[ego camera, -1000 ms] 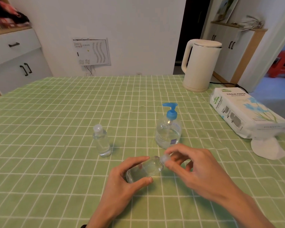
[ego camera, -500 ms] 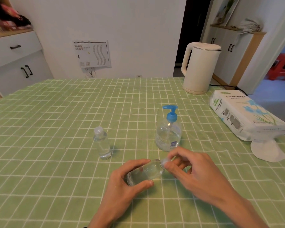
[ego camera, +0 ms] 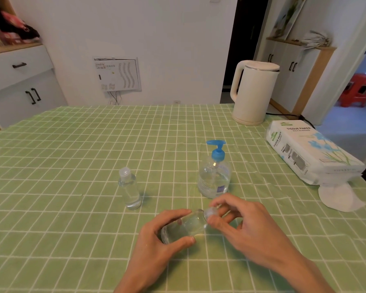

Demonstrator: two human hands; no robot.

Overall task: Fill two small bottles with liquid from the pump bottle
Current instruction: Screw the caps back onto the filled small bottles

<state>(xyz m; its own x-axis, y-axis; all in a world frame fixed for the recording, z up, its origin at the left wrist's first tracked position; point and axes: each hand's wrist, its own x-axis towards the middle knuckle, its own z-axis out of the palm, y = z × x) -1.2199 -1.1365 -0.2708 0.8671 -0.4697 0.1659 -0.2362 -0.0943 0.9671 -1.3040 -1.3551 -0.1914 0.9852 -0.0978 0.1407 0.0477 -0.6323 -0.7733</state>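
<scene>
A clear pump bottle [ego camera: 214, 178] with a blue pump head stands upright at the table's middle. To its left stands a small clear capped bottle [ego camera: 129, 188], upright and untouched. Nearer to me, a second small clear bottle [ego camera: 188, 226] is held tilted, almost lying, just above the cloth. My left hand [ego camera: 161, 248] grips its body between thumb and fingers. My right hand [ego camera: 241, 225] pinches the bottle's cap [ego camera: 210, 212] with thumb and fingertips.
A green checked cloth [ego camera: 72, 208] covers the table. A cream electric kettle [ego camera: 253, 92] stands at the back right with its cord trailing. A tissue paper pack [ego camera: 309, 151] lies at the right edge, one tissue [ego camera: 338, 197] hanging out.
My right fingers have shifted slightly around the cap while the left hand keeps holding the tilted bottle. The view has tilted a little; the other bottles have not moved.
</scene>
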